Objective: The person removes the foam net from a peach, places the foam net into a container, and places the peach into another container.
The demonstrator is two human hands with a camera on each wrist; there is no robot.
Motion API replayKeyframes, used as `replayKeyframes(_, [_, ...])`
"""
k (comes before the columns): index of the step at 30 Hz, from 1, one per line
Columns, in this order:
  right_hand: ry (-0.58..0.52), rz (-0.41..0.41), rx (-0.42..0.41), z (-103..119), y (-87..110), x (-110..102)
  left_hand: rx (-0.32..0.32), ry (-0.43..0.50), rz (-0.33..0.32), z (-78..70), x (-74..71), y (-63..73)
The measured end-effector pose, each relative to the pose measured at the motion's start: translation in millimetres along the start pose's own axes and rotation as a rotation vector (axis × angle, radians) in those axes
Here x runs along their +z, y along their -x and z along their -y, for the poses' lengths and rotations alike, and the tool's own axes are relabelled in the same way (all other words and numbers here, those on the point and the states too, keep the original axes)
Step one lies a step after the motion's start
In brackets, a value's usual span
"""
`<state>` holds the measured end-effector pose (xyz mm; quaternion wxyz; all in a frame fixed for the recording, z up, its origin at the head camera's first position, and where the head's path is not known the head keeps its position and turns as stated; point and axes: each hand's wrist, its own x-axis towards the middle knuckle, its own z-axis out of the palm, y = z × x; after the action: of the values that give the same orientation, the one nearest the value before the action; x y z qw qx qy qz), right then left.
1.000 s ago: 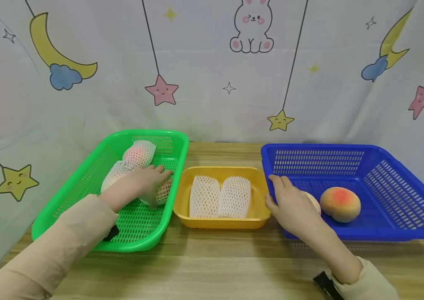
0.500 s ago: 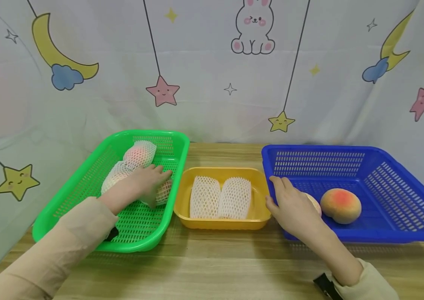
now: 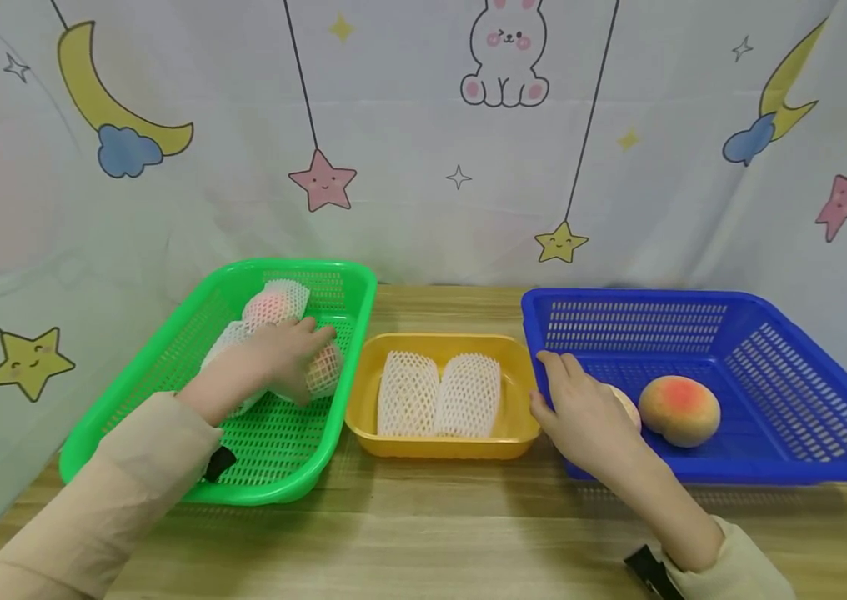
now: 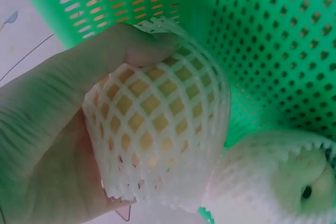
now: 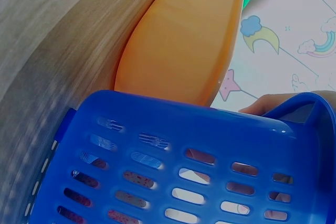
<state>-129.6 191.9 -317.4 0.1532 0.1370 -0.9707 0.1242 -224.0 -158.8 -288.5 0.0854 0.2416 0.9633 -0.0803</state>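
In the green basket (image 3: 288,492), my left hand (image 3: 277,354) grips a peach in a white foam net (image 3: 327,371). The left wrist view shows the thumb bent over the netted peach (image 4: 157,114). Two more netted peaches lie beside it: one behind (image 3: 271,306), one partly hidden by the hand (image 3: 224,340). My right hand (image 3: 584,412) rests on the left rim of the blue basket (image 3: 641,293), fingers fairly straight. Next to it are a bare peach (image 3: 680,410) and another peach (image 3: 624,404) mostly covered by the hand.
Between the baskets stands a yellow tray (image 3: 442,448) with two white foam net sleeves (image 3: 408,396) side by side. All three containers are on a wooden table (image 3: 423,533). Behind them hangs a cloth (image 3: 408,108) printed with stars and moons.
My left hand has shifted slightly up and to the left, and the netted peach in it has risen a little. My right hand has stayed on the blue rim.
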Motion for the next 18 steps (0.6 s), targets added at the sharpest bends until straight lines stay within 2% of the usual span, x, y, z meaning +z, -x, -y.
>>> replayKeyframes(6, [0.006,0.01,0.017,1.0,-0.1,-0.5,0.009,0.015,-0.032,0.3,-12.4,11.5])
replayKeyframes(11, [0.006,0.004,0.011,1.4,0.0,-0.5,-0.009,0.021,-0.051,-0.7,-18.4,20.0])
replayKeyframes(18, [0.007,0.001,0.006,0.8,0.0,0.1,-0.009,0.005,-0.115,-2.6,-23.7,25.0])
